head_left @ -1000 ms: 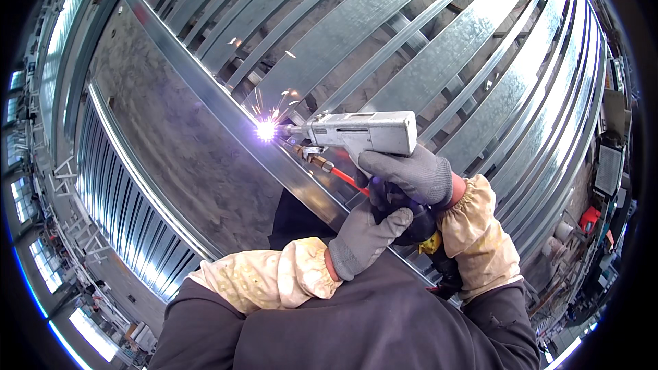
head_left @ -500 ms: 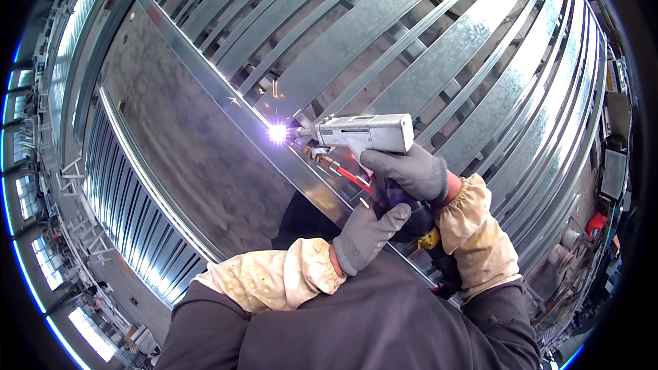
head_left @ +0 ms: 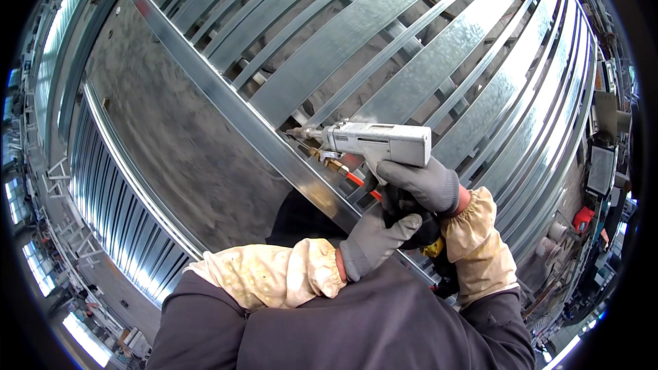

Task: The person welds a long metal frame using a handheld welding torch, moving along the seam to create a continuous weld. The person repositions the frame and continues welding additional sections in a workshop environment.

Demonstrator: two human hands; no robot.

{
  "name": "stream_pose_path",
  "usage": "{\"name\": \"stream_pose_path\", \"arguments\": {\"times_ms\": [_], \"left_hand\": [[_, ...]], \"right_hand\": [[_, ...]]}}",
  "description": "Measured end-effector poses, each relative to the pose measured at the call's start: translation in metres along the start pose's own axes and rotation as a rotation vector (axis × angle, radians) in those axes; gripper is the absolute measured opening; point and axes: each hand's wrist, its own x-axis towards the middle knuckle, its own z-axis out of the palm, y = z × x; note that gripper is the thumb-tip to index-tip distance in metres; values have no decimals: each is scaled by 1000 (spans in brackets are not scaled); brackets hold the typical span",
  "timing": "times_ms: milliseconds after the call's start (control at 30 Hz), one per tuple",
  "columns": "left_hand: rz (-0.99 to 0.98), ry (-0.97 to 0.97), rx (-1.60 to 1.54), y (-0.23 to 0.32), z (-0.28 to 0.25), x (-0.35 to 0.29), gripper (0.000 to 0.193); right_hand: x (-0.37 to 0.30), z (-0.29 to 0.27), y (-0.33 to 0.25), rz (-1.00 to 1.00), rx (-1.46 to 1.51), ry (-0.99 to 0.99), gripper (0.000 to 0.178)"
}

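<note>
A silver-grey welding gun points left, its nozzle beside the joint between a galvanized edge rail and the slats. No arc or sparks show at the tip. My right hand, in a grey glove, is wrapped round the gun's grip below its body. Lower down and to the left, my gloved left hand closes round the dark lower end of the gun's handle; part of its fingers is hidden. A red hose with brass fittings runs under the gun.
Long metal slats fill the upper right. Grey floor shows left of the rail, with another slatted panel beyond it. A red object and assorted gear stand at the right edge.
The bright arc and sparks at the nozzle have gone out. The gun and my right hand have shifted slightly right and down, and my left hand moved slightly with them.
</note>
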Motion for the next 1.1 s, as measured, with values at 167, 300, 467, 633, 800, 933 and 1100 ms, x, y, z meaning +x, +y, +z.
{"name": "stream_pose_path", "arguments": {"times_ms": [167,300,467,633,800,933,1100], "left_hand": [[-16,19,-39,-15,0,0,35],[-10,25,-29,-19,2,0,36],[0,7,-7,-22,3,1,31],[-3,28,71,-23,2,2,33],[-44,20,11,-20,4,1,35],[-38,24,84,-22,2,2,36],[-31,32,69,-24,3,2,35]], "right_hand": [[-2,-4,13,-1,-44,20,42],[-4,-4,15,33,-3,-13,39],[-3,-7,25,-41,50,-11,36],[-4,-13,26,15,30,-37,35],[-3,-15,30,4,51,-47,36],[-6,-15,25,27,34,-50,36],[-5,-15,29,23,38,-22,35]]}}
